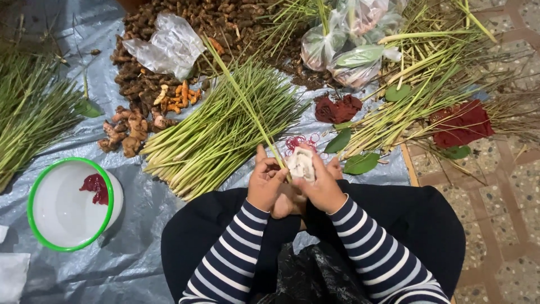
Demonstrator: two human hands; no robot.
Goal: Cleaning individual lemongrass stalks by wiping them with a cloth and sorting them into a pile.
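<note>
Both hands meet over my lap at the frame's centre. My left hand [266, 183] and my right hand [319, 183] together clasp a small pale bundle [301, 164], with a long green lemongrass stalk [239, 93] rising from it up and to the left. Exactly which fingers grip the stalk is hidden. Just beyond my hands lies a scatter of red rubber bands [297, 141] on the grey tarp [112, 247]. A thick heap of lemongrass stalks [216, 132] lies right in front of my left hand.
A white bowl with a green rim [107, 194] holds something red at the left. Brown and orange roots [149, 93], clear plastic bags [169, 48], green leaves [360, 163], red clumps [461, 124] and more stalks [28, 112] cover the tarp. Tiled floor [506, 214] lies right.
</note>
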